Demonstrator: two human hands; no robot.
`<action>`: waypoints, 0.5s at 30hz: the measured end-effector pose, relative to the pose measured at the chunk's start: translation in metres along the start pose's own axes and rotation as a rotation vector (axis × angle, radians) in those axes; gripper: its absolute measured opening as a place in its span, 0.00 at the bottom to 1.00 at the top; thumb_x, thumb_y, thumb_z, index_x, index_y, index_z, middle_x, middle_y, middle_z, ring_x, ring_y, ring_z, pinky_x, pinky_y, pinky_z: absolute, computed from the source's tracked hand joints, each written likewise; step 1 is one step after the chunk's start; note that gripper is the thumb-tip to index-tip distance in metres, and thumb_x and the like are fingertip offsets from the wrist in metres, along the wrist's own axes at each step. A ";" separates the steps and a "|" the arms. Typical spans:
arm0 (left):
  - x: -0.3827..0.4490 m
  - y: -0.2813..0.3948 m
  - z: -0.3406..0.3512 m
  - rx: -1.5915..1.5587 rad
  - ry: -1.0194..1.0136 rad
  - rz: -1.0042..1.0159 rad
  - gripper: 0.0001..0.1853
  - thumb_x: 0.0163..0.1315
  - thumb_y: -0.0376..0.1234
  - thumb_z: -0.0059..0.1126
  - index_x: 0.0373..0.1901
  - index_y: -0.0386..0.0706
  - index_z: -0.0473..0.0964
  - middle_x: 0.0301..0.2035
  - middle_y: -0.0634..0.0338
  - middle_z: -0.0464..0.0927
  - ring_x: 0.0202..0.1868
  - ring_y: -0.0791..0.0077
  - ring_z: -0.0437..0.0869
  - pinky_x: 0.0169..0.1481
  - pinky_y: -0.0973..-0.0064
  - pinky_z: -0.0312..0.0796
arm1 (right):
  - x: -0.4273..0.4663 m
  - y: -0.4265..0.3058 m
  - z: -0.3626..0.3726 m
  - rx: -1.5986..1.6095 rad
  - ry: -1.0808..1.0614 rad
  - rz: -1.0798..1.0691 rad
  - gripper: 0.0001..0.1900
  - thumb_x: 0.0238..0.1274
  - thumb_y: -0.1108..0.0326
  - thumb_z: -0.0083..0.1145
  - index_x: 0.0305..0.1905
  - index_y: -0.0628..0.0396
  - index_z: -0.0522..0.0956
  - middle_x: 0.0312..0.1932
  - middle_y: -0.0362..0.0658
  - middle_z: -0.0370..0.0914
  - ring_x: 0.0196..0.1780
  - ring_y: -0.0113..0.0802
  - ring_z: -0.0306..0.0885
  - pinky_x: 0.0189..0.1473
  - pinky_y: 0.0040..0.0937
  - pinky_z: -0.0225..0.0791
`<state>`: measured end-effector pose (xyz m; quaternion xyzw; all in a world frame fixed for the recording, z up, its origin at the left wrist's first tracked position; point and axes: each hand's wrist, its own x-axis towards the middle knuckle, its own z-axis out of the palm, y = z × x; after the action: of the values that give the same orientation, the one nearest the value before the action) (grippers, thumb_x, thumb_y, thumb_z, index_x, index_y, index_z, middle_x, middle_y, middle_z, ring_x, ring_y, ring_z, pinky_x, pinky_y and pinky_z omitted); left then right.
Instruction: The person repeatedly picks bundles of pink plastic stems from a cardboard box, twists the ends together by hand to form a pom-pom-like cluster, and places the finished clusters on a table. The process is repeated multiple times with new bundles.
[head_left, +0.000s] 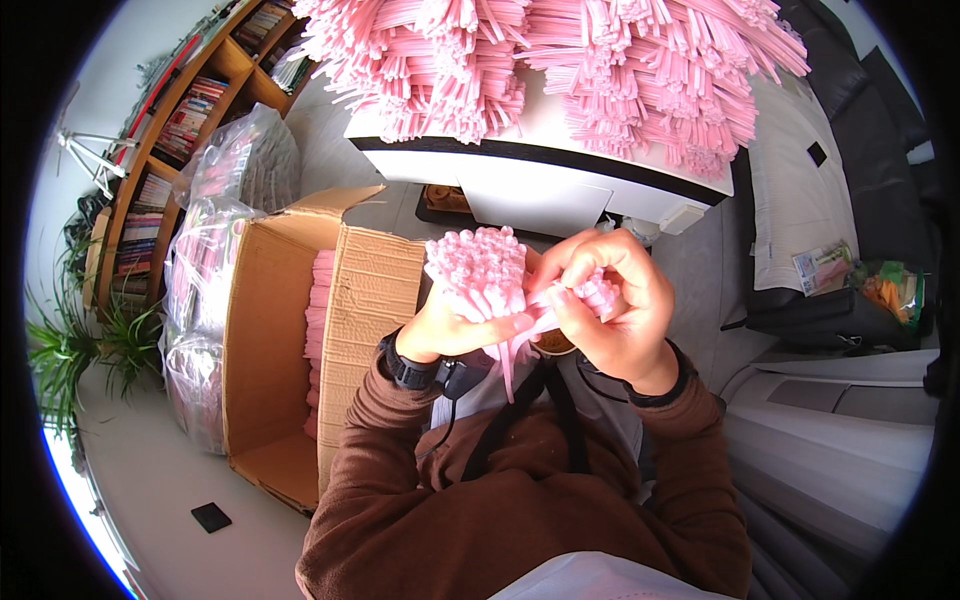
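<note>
My left hand (457, 322) grips a thick bundle of pink fuzzy strips (480, 262), whose knobbly cut ends face up. My right hand (619, 300) is closed around a smaller pink bunch (598, 292), its thumb and forefinger pinching a pale strand. That strand runs across the gap towards the left bundle, and one loose pink strip (507, 375) dangles below. Both hands are held close together in front of my lap. The palms and the far side of the bunches are hidden.
Stacks of similar pink bundles (465, 90) cover much of a white table (532, 112) ahead. An open cardboard box (375, 285) with pink bundles inside stands at my left, beside plastic-wrapped packs (199, 300) and a bookshelf (187, 112). A dark sofa (877, 142) is at right.
</note>
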<state>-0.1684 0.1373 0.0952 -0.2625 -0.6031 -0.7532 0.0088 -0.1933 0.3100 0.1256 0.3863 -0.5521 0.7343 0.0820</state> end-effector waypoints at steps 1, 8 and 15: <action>-0.001 -0.001 0.001 -0.014 0.012 -0.029 0.18 0.46 0.23 0.65 0.41 0.34 0.72 0.38 0.55 0.75 0.41 0.73 0.77 0.44 0.76 0.70 | -0.001 -0.001 0.002 0.021 0.010 0.015 0.11 0.47 0.80 0.58 0.37 0.62 0.71 0.33 0.45 0.76 0.33 0.26 0.75 0.34 0.22 0.67; -0.014 -0.013 -0.005 -0.011 0.031 -0.021 0.19 0.47 0.24 0.66 0.43 0.36 0.72 0.38 0.56 0.76 0.41 0.73 0.77 0.46 0.74 0.70 | 0.004 -0.013 0.006 -0.241 -0.102 -0.040 0.12 0.46 0.83 0.61 0.37 0.66 0.72 0.30 0.45 0.75 0.32 0.27 0.73 0.34 0.22 0.67; -0.024 -0.035 -0.013 0.032 0.043 -0.131 0.23 0.46 0.26 0.68 0.45 0.38 0.70 0.40 0.60 0.75 0.41 0.74 0.77 0.47 0.74 0.70 | 0.006 -0.017 0.006 -0.100 -0.134 0.192 0.09 0.46 0.82 0.61 0.34 0.64 0.73 0.30 0.42 0.72 0.31 0.22 0.70 0.33 0.20 0.65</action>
<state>-0.1640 0.1278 0.0525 -0.2058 -0.6307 -0.7479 -0.0235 -0.1854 0.3096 0.1423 0.3753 -0.6267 0.6829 -0.0069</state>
